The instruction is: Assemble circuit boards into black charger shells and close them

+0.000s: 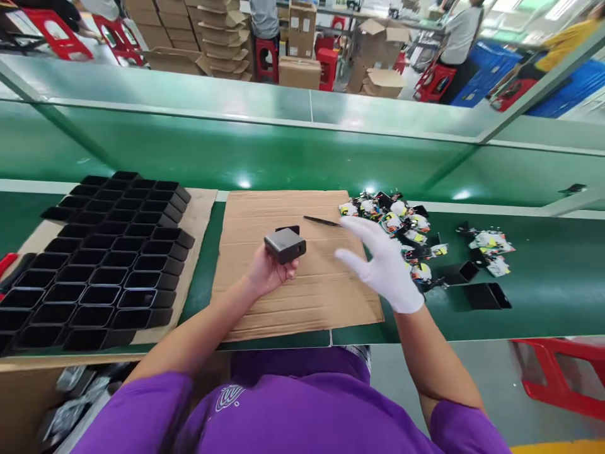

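Observation:
My left hand (269,270) is bare and holds a small dark grey box (285,244) above a brown cardboard sheet (288,296). My right hand (380,261) wears a white glove; its fingers are spread and it holds nothing. It hovers over the right edge of the cardboard, just left of a pile of small colourful packets (394,221). A thin black tool (321,221) lies on the cardboard beyond the right hand.
Rows of open black sleeves (108,265) lie stacked on cardboard at the left. More packets (489,246) and two loose black sleeves (486,295) lie at the right on the green belt (543,302). Red stools, cartons and other people stand in the background.

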`<state>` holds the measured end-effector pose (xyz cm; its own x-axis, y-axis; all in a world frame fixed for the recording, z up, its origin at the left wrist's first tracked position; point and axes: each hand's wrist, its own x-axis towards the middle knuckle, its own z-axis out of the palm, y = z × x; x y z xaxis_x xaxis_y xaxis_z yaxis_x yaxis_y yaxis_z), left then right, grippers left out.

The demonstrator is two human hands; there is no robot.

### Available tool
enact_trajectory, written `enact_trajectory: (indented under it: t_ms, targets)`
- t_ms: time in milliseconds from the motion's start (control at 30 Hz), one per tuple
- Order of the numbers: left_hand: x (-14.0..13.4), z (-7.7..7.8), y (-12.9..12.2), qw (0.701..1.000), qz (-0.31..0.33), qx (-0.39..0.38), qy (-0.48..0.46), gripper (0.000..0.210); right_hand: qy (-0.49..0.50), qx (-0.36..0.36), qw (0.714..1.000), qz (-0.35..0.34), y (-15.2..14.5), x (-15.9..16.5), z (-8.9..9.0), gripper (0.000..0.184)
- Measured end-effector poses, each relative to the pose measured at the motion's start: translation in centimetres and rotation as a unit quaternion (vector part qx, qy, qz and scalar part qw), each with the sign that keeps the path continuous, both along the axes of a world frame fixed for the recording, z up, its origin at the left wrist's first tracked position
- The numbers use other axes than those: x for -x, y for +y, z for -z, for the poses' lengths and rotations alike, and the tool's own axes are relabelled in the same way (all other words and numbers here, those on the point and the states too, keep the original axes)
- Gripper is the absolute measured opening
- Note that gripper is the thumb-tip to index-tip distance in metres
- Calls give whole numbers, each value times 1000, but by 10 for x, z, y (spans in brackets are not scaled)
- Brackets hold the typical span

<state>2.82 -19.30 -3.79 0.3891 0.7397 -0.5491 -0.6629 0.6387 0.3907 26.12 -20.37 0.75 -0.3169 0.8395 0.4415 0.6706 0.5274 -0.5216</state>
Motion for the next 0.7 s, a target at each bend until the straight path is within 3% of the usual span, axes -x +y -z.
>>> enact_trajectory:
  t_ms: [100,233,267,400,567,633,700]
  targets:
    - [-6,10,-1,999,-21,-15,47,43,0,54,994,-99,-4,41,14,63]
    - [-10,24,-4,984,-69,-106,125,13,76,94,988,-94,4,61,48,59]
    - [-9,25,-6,978,-66,-144,134,14,106,103,985,-87,5,61,55,60]
    - [0,22,-15,943,2,-282,179,51,181,134,971,-85,6,56,71,63]
    - [6,21,-15,925,41,-295,235,72,218,185,954,-87,4,53,71,62]
    - [6,25,-12,907,53,-320,267,75,264,245,926,-115,4,52,69,65]
    - [6,28,-10,886,66,-346,301,77,318,323,879,-150,5,52,65,67]
